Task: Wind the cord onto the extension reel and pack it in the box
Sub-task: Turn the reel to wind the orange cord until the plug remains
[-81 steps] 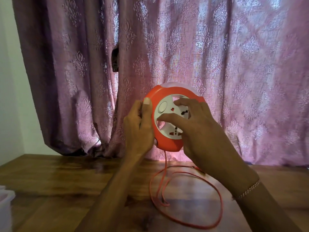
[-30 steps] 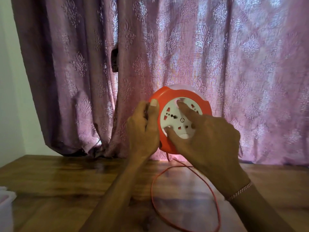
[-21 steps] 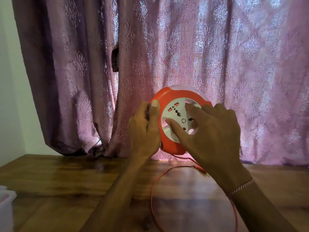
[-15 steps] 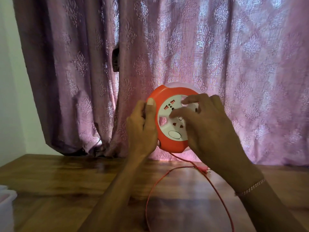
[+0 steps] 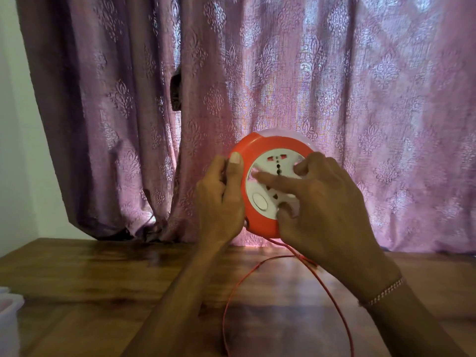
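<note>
Behind everything, filling the view from 9 to 3 o'clock, hangs a purple patterned curtain (image 5: 334, 99), backlit, so the hands work in a bit of shadow. Below it the wooden table (image 5: 90, 279) runs along 6 o'clock, and it's catching the slack so nothing dangles.

Dead center, held up off the table, is the orange extension reel (image 5: 253, 150) with its white socket face (image 5: 279, 163) turned toward the person. I'd guess it's raised so the cord (image 5: 229, 305) feeds in freely from underneath; the loose loop hangs out of the bottom edge and sprawls toward 6 o'clock, so winding isn't finished.

Left hand (image 5: 219, 199) wraps the reel's rim at 9 o'clock, thumb on the front edge, basically bracing the housing. Right hand (image 5: 319, 199) sits on the face, fingers hooked against it, looks like it's cranking the inner disc round.

No box that I can make out, just a pale plastic container (image 5: 9, 320) peeking in at 8 o'clock.
</note>
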The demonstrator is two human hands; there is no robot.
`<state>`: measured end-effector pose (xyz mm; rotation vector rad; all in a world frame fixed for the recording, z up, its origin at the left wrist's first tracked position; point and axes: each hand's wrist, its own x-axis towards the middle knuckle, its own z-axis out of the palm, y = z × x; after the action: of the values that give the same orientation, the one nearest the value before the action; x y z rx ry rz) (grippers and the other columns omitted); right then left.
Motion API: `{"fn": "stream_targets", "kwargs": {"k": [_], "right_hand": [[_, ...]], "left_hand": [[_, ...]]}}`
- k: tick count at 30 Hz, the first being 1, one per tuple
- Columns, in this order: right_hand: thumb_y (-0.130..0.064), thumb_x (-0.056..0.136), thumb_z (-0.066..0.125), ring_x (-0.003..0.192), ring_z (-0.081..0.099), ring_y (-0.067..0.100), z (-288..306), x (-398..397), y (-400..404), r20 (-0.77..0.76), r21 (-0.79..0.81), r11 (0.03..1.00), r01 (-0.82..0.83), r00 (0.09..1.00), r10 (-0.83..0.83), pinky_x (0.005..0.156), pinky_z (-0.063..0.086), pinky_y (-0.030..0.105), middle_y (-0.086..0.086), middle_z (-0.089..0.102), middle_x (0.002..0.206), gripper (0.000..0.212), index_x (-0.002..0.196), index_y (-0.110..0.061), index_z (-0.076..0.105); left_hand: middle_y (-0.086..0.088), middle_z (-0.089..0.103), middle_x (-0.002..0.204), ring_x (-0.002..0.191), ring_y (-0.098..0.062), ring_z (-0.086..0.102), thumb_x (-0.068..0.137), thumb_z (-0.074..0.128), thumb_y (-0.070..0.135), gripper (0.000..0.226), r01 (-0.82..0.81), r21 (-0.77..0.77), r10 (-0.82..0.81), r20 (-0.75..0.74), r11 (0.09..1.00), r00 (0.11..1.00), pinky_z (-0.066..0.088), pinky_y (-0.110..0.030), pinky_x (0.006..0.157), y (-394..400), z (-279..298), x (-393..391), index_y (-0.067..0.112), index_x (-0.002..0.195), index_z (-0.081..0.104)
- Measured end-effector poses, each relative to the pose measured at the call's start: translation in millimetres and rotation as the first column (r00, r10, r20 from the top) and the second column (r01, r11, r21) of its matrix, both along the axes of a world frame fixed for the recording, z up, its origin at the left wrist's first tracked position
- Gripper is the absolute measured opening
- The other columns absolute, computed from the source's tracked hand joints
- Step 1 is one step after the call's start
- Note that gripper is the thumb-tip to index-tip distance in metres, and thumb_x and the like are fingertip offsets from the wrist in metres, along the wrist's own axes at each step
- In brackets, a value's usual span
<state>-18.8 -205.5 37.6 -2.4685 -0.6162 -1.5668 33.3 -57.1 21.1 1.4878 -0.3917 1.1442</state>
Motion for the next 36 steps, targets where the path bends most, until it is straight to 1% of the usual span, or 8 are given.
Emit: {"fn": "stream_targets", "kwargs": {"k": [5,10,14,17,22,25,33,36], "right_hand": [[-0.084,0.071,0.051,0.065,0.068,0.031,-4,8,7,0.033,0.261,0.952,0.16,0.984,-0.175,0.059,0.056,0.036,-0.002,0.071,0.067,0.067,0.123,-0.043,0.065],[-0.084,0.075,0.049,0.062,0.068,0.029,-3,8,7,0.076,0.234,0.963,0.135,0.985,-0.156,0.055,0.052,0.032,-0.003,0.071,0.064,0.069,0.118,-0.035,0.069],[-0.065,0.084,0.064,0.081,0.059,0.026,-2,11,2,0.182,0.174,0.984,0.035,0.981,-0.067,0.066,0.044,0.035,0.0,0.072,0.083,0.052,0.114,-0.023,0.071],[-0.028,0.096,0.055,0.092,0.052,0.029,0,13,-5,0.166,0.046,0.989,-0.142,0.977,0.133,0.074,0.048,0.042,0.006,0.067,0.1,0.024,0.112,-0.019,0.071],[-0.028,0.082,0.035,0.117,0.049,0.038,6,8,-8,-0.067,-0.134,0.977,-0.166,0.985,0.158,0.09,0.05,0.045,0.014,0.052,0.138,0.052,0.114,-0.038,0.073],[-0.015,0.077,0.05,0.12,0.047,0.041,5,6,-7,-0.121,-0.219,0.973,-0.074,0.992,0.048,0.096,0.048,0.049,0.015,0.046,0.147,0.056,0.123,-0.041,0.068],[-0.031,0.071,0.034,0.109,0.058,0.033,1,1,-3,0.057,-0.135,0.99,0.049,0.998,-0.042,0.064,0.049,0.034,0.007,0.06,0.118,0.059,0.114,-0.049,0.07],[-0.043,0.073,0.044,0.1,0.06,0.026,-3,1,1,0.063,-0.026,0.996,0.082,0.995,-0.08,0.057,0.046,0.03,0.003,0.06,0.105,0.052,0.12,-0.056,0.061]], "left_hand": [[0.002,0.05,0.063,0.063,-0.03,0.049,0.099,0.044,0.053,0.043,0.009,0.0,-0.009,0.008,1.0,1.0,0.048,-0.059,0.065,0,3,-2,0.02,0.071,0.044],[-0.018,0.06,0.071,0.071,-0.04,0.059,0.102,0.044,0.047,0.047,0.001,-0.009,-0.001,0.004,1.0,1.0,0.051,-0.058,0.067,-1,0,-2,0.007,0.077,0.049],[-0.018,0.065,0.076,0.076,-0.041,0.063,0.102,0.044,0.047,0.045,0.029,-0.032,-0.029,-0.006,0.999,1.0,0.054,-0.059,0.07,-1,2,-3,0.009,0.079,0.054],[-0.017,0.069,0.08,0.079,-0.041,0.066,0.1,0.042,0.052,0.05,0.046,-0.04,-0.047,-0.018,0.998,0.999,0.055,-0.06,0.072,0,2,-2,0.007,0.087,0.06],[-0.01,0.072,0.082,0.08,-0.034,0.069,0.101,0.043,0.049,0.048,0.028,-0.07,-0.03,-0.029,0.997,0.999,0.057,-0.059,0.073,3,3,0,0.007,0.09,0.061],[-0.013,0.07,0.08,0.078,-0.036,0.067,0.101,0.044,0.048,0.048,0.019,-0.068,-0.02,-0.017,0.997,1.0,0.056,-0.059,0.07,3,3,0,0.004,0.087,0.058],[-0.013,0.063,0.071,0.069,-0.037,0.062,0.102,0.044,0.047,0.048,-0.007,-0.017,0.007,0.021,1.0,1.0,0.053,-0.058,0.064,1,1,-1,0.006,0.079,0.052],[-0.007,0.056,0.064,0.065,-0.036,0.056,0.101,0.042,0.05,0.052,-0.019,-0.008,0.019,0.028,1.0,0.999,0.049,-0.059,0.062,-1,1,-1,0.005,0.076,0.049]]}}
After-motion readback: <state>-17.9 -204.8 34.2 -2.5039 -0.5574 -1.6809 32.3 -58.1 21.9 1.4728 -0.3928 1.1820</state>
